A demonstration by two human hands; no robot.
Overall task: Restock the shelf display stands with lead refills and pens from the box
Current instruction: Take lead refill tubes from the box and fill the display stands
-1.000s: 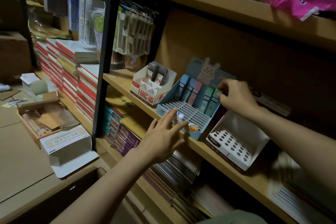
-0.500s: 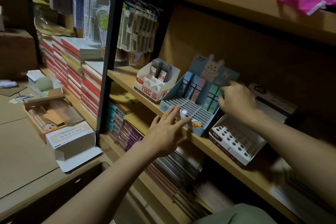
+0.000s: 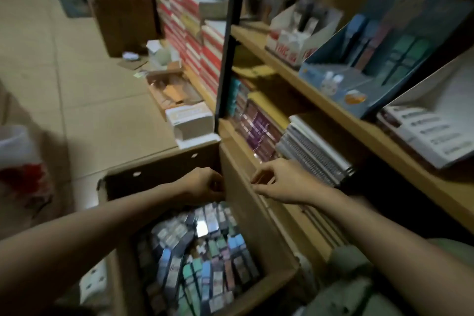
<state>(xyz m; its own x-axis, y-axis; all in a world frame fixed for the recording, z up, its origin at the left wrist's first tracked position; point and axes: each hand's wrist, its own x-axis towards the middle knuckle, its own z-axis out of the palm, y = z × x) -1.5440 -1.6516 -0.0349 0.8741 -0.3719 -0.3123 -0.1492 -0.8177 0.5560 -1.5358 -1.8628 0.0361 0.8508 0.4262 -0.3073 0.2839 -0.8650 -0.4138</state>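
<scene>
Both hands above open box [image 3: 259, 226], left hand [image 3: 205, 185], right hand [image 3: 284, 182], refill packs [image 3: 202, 251] just below

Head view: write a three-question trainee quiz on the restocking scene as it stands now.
1. True or false: the blue display stand sits on the floor.
2. Which is over the cardboard box of refill packs? A) the left hand B) the white stand with holes C) the spiral notebooks
3. Fill in: the right hand is in front of the ____ shelf's edge.

Key: 1 false, it sits on the upper shelf; 2 A; 3 lower.
</scene>
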